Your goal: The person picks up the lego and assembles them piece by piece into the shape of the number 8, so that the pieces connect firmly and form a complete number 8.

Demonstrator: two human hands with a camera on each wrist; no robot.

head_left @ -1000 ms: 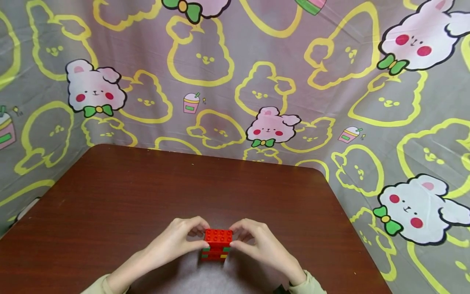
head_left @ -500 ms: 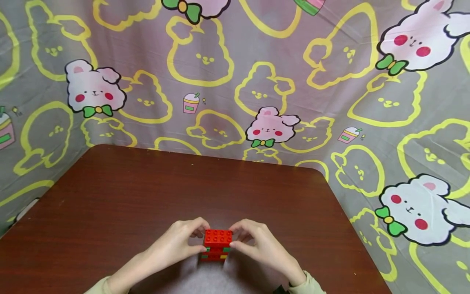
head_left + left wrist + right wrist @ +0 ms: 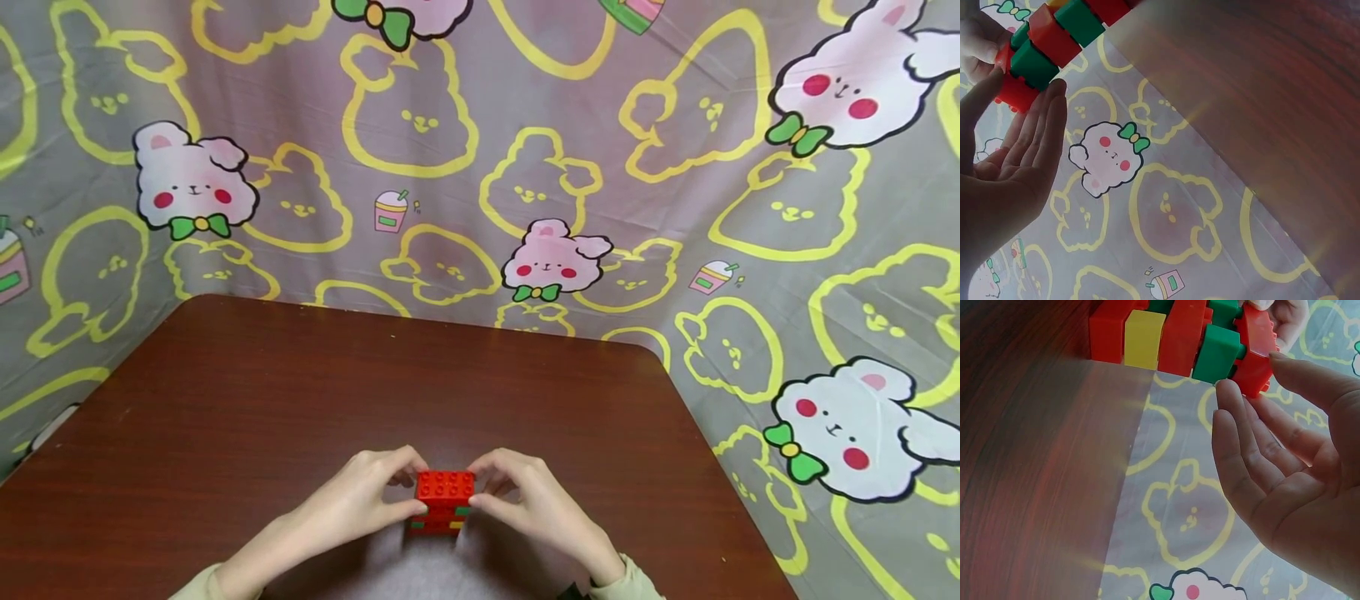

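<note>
A stack of toy building bricks [image 3: 446, 485] stands on the table in front of me. Its top is a long red brick [image 3: 1255, 347] with studs. Below that, green bricks [image 3: 1217, 353], more red bricks [image 3: 1182, 337] and a yellow brick [image 3: 1145, 339] alternate in layers with gaps between. My left hand [image 3: 375, 487] pinches the left end of the top red brick between thumb and fingers. At the opposite end, my right hand [image 3: 525, 496] pinches the same brick. In the left wrist view, the left fingers [image 3: 1047, 119] lie along the stack's side.
The brown wooden table [image 3: 300, 392] stretches away behind the stack. A grey curtain [image 3: 450, 108] printed with cartoon rabbits hangs around its back and sides.
Both hands stay at the stack's top. The left thumb shifts slightly, first left and then back right, and now covers the green brick below. The stack stays in place.
</note>
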